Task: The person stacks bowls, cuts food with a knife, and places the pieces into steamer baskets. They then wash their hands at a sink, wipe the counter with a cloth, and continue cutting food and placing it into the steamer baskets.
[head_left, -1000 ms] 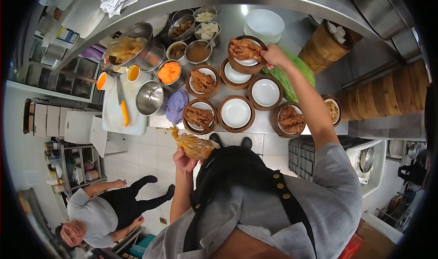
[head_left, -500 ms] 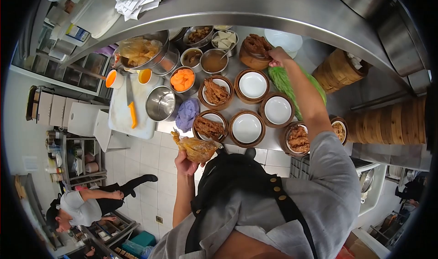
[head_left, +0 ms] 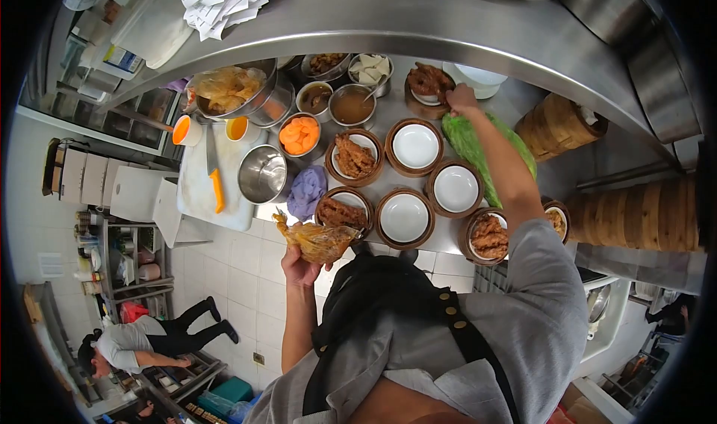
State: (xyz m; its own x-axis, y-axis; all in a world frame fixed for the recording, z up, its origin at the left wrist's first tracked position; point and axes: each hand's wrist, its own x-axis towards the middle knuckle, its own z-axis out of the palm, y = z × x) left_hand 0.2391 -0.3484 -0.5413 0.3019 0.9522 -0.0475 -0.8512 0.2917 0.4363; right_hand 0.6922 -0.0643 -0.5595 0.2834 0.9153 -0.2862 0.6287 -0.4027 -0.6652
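My left hand (head_left: 300,267) is closed around a knotted clear plastic bag of brown-orange food (head_left: 317,242), held in front of the counter's near edge. At the back, my right hand (head_left: 462,100) grips the right rim of a bamboo steamer basket (head_left: 424,111). Reddish-brown chicken feet (head_left: 428,80) fill the white bowl inside it. Nearer me stand three small steamers with bare white bowls, one being the middle bowl (head_left: 404,218). More chicken feet (head_left: 354,157) sit in steamers to the left, and another portion (head_left: 489,236) lies at the right.
Leafy greens in a bag (head_left: 482,151) lie beside my right forearm. Stacked bamboo steamers (head_left: 635,209) stand at right. Carrot slices (head_left: 299,135), a steel bowl (head_left: 263,174) and a knife (head_left: 216,189) on a white board are at left. A metal shelf (head_left: 418,21) overhangs the back. Another person (head_left: 134,342) is lower left.
The gripped steamer has come slightly toward me and right and sits more level, showing its white bowl's rim. The bag has shifted a little left. The person at lower left has changed stance.
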